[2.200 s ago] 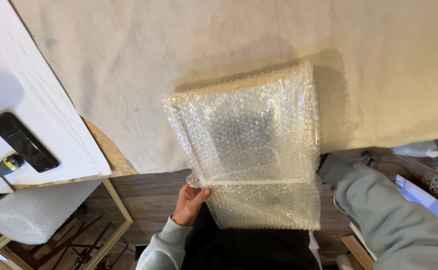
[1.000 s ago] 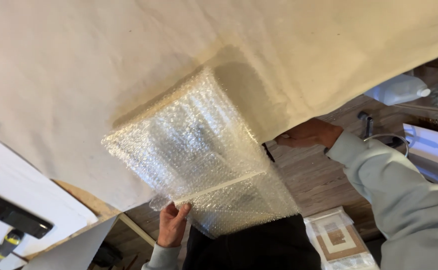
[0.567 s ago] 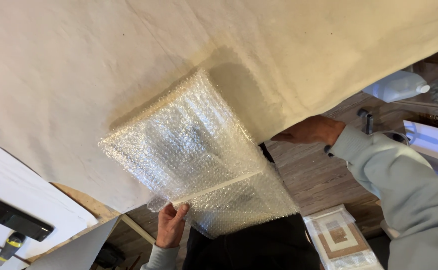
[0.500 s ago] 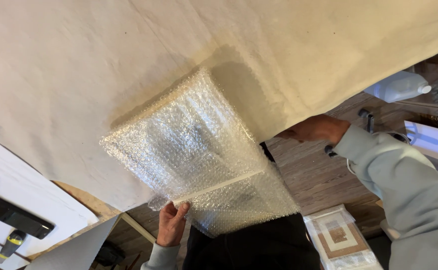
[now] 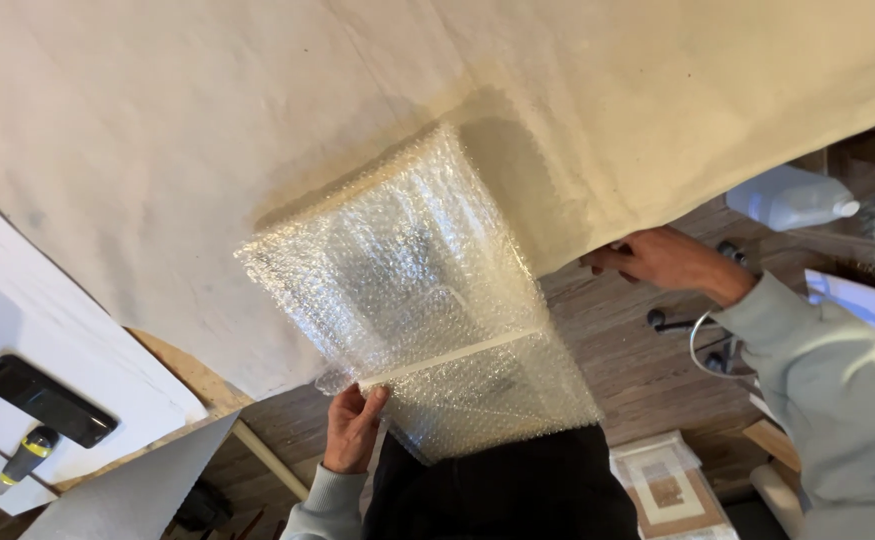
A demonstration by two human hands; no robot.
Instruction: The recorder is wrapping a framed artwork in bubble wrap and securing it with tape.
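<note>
Cloth-covered tabletop (image 5: 257,120): unchanged, cream sheet spans most of view. Bubble-wrapped flat package (image 5: 412,300) lies at near edge, approx. half overhanging toward the person; vs. 2 s ago it has been turned to sit skewed, no further shift in last half-sec. Right hand (image 5: 662,258) is at the cloth's near edge, right of pkg, apart from it; fingers curled over the cloth hem, grip not confirmable. Left hand (image 5: 352,430) pinches pkg's near-left corner, fingers closed on the wrap. Judgement: repositioning done, pkg steadied. Dark phone (image 5: 47,400) on white board, far left.
</note>
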